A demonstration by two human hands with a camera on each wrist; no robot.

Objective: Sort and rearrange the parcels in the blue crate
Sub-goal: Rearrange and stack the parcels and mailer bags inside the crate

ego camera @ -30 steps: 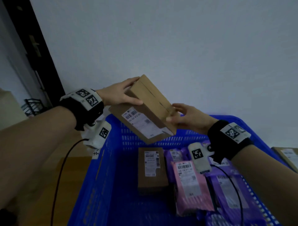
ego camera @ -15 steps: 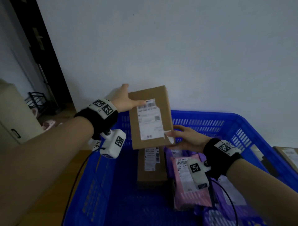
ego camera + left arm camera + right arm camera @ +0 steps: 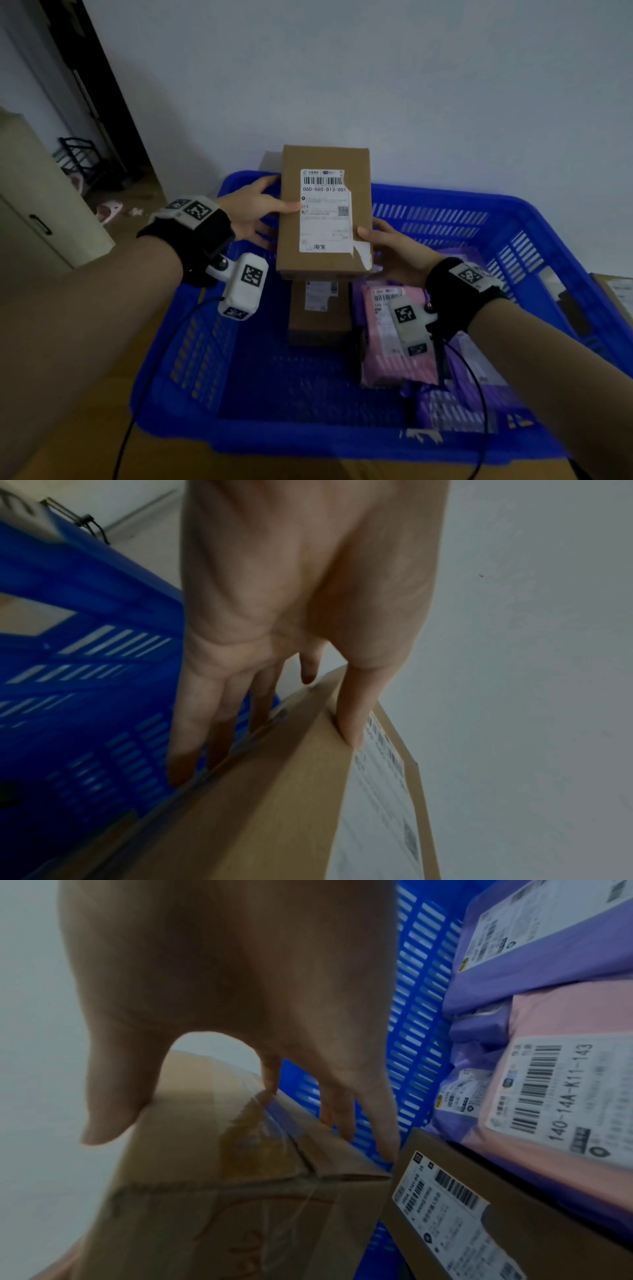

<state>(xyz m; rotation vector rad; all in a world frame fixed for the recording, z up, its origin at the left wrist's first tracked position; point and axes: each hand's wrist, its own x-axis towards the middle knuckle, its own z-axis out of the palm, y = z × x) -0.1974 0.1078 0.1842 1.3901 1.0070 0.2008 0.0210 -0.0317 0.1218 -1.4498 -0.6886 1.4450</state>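
Note:
I hold a brown cardboard box (image 3: pixel 325 219) level, its white label up, over the far left part of the blue crate (image 3: pixel 342 442). My left hand (image 3: pixel 260 212) grips its left side, thumb (image 3: pixel 349 718) on top and fingers (image 3: pixel 185 745) underneath. My right hand (image 3: pixel 380 243) grips the near right corner, with the thumb (image 3: pixel 113 1118) over the top edge. Below the held box lies a second labelled cardboard box (image 3: pixel 320 315) on the crate floor. Beside it lie a pink parcel (image 3: pixel 380 359) and purple parcels (image 3: pixel 479 377).
The crate's near left floor (image 3: pixel 274 377) is bare blue mesh. A white wall stands right behind the crate. A beige cabinet (image 3: pixel 34 205) and a dark doorway (image 3: pixel 96 102) are at the left. Another cardboard box (image 3: pixel 616 291) lies outside the crate's right wall.
The held box has turned from tilted, edge up, to flat with its label facing me, and both hands have brought it lower over the crate.

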